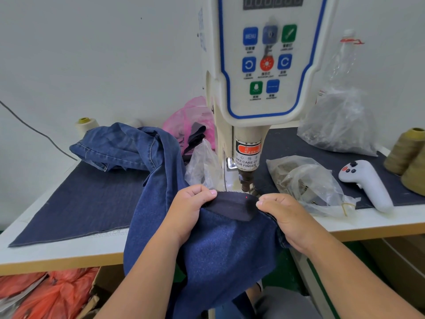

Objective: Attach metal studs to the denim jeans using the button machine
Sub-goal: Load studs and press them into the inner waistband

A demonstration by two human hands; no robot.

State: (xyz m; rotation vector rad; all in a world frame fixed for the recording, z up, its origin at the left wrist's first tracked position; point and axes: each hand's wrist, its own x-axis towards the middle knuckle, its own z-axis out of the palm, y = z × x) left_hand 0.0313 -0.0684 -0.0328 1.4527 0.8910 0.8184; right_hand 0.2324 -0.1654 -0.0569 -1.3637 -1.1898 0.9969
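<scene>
Left hand (pixel 188 208) and right hand (pixel 285 217): fingers (pixel 202 192) curled tight, each pinching the top edge of the denim jeans (pixel 220 245), a darker, smooth folded flap (pixel 232 207) stretched taut between them with a small red light dot on it. That flap sits just under the brass-coloured punch of the cream button machine (pixel 264 65), glossy plastic panel with blue, green and red buttons; rest of the coarse blue cloth drapes off the counter (pixel 57 252) edge and bunches up to the left. Outward: flat dark denim mat (pixel 92 201), crinkled clear bags (pixel 308 180) of small metal pieces, a white handheld controller (pixel 365 183), olive thread cones (pixel 409 155).
</scene>
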